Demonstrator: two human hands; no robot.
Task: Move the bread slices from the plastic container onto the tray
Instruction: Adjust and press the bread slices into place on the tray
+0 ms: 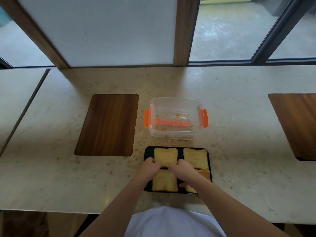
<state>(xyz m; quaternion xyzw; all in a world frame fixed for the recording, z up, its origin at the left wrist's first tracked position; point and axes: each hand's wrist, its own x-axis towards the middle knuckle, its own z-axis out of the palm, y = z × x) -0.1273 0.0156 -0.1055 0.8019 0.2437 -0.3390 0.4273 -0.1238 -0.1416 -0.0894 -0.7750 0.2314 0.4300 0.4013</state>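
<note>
Four bread slices (165,159) laid out on the black tray (147,153) at the near edge of the bench (239,151), two far and two near, the near-right one largely hidden under a forearm. Beyond the tray, just far of it, the clear plastic container (175,117) with orange clips, empty of bread, only crumbs and an orange strip visible through its floor. Both hands on the far-left slice: left hand (150,165) curled at its near-left corner, right hand (182,168) closed over its near-right corner, fingers pinching the near edge. Apparently a final squaring-up of the last slice rather than a fresh transfer. By the look of it, nearly done: container cleared, all visible bread on the tray, only release of the slice outstanding.
</note>
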